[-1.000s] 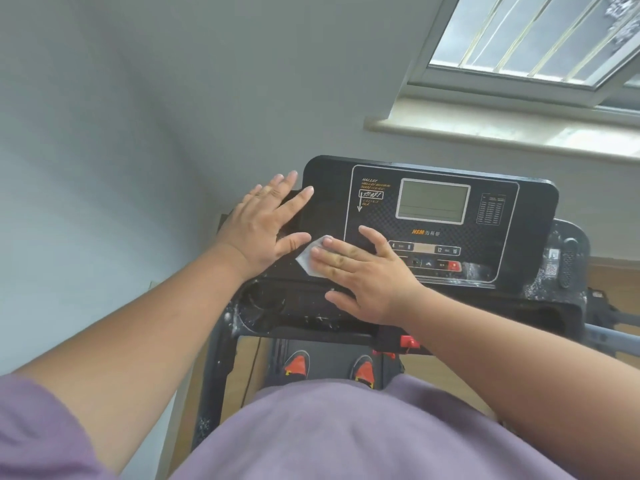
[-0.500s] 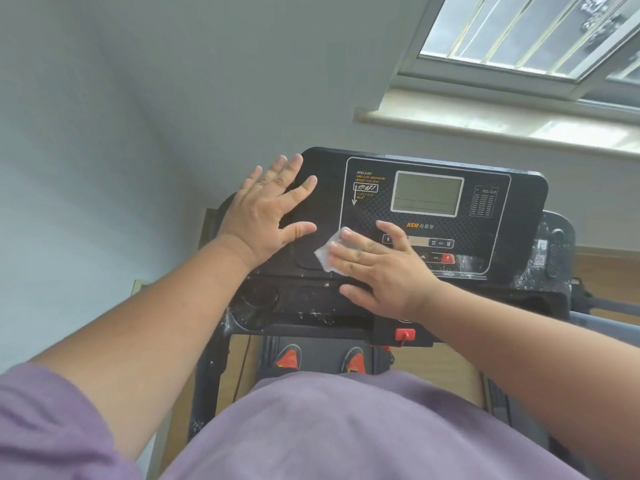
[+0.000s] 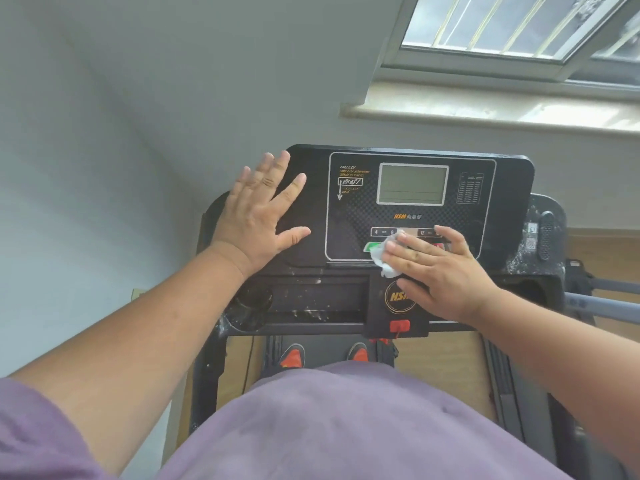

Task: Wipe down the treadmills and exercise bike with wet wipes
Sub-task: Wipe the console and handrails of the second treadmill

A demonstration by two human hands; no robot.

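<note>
Grey walls and a barred window (image 3: 519, 26) over a pale sill (image 3: 485, 109) frame a black treadmill console (image 3: 502, 188), and on it both hands lie flat. The left hand (image 3: 258, 216) rests with its fingers straight and spread on the console's bare left part, the thumb out to the side, holding nothing; it sits where it sat a second ago. The right hand (image 3: 440, 268) presses the white wet wipe (image 3: 382, 256) against the panel with straight fingers laid over it, and only the crumpled left edge of the wipe shows past the fingertips. A second ago that hand and the wipe were at the panel's left border, just beside the left thumb; now they are further right, over the row of buttons below the grey display (image 3: 412, 184), covering part of a green button (image 3: 370, 246), and the two hands are well apart. Under the right palm a round HSM badge (image 3: 394, 296) is half hidden, and a red safety clip (image 3: 400, 326) hangs just below it. White specks dot the black tray (image 3: 311, 296) and the cup holder (image 3: 249, 306) beneath the left wrist. Lower down come a purple shirt (image 3: 346, 427), orange shoe tips (image 3: 292, 356) on the belt, and wooden floor (image 3: 450, 368).
</note>
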